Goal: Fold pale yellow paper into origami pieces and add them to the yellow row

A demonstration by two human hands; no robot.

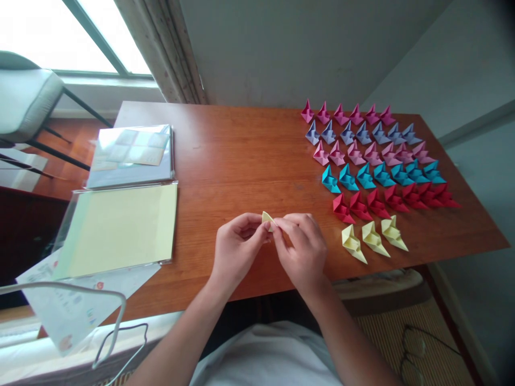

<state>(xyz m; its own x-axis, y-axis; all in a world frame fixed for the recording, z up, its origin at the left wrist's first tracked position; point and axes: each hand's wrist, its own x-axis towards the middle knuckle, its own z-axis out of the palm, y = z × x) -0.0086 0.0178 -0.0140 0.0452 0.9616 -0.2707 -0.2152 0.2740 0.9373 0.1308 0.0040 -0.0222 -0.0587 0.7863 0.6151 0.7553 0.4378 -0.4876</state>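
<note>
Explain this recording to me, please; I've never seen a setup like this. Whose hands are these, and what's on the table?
There is no machine here, just a person's two bare hands. The single picture comes from a camera worn on the person's head, looking forward and down. The left hand and right hand together pinch a small yellow paper. On the table, to the right, folded pieces stand in six rows: dark pink, purple, pink, blue, red and, nearest the person, three yellow ones. To the left lies a stack of yellow sheets, with a printed sheet poking out beneath it.
</note>
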